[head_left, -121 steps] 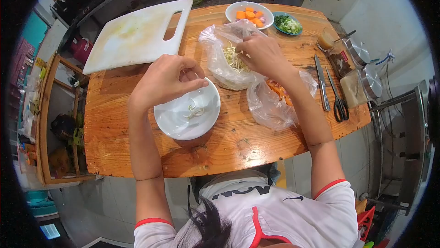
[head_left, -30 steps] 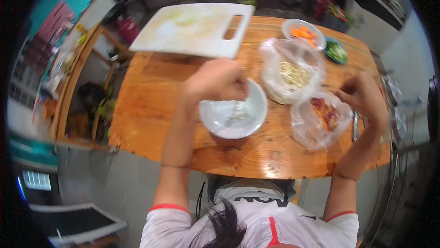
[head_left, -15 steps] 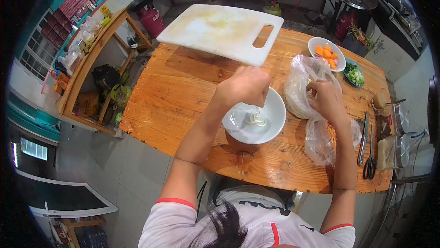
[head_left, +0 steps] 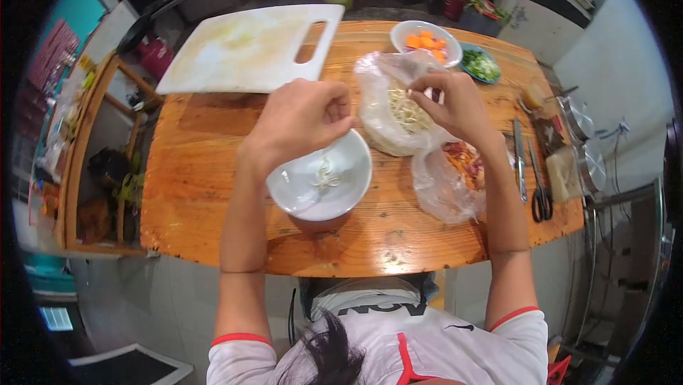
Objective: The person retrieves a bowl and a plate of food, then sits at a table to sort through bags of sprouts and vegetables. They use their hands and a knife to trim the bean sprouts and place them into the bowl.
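Above the upper rim of a white bowl (head_left: 353, 177), left of the middle of the frame, the left hand (head_left: 299, 118) is held with its fingers loosely curled and the thumb brought towards them; whether anything is pinched there cannot be told. Below these fingers, and apart from them, a small tangle of pale sprouts (head_left: 327, 179) is seen at the bottom of the bowl.

Right of the middle, the right hand (head_left: 459, 104) is held over an opened plastic bag (head_left: 373, 107), with its fingers bent and the fingertips drawn close together. Whether a sprout is gripped between them cannot be told. The main heap of bean sprouts (head_left: 407, 112) is contained in this bag, just below and to the left of those fingertips.

Under the right forearm, a second plastic bag (head_left: 432, 191) is partly covered, and orange and reddish pieces (head_left: 464, 163) are shown inside it. At the upper right of the table (head_left: 203, 193), orange chunks (head_left: 425, 41) are held in another bowl (head_left: 399, 34), beside chopped greens (head_left: 482, 65) on a teal plate. At the upper left, a white cutting board (head_left: 242, 50) is laid; at the right, a knife (head_left: 519, 161) is placed beside black-handled scissors (head_left: 541, 201)
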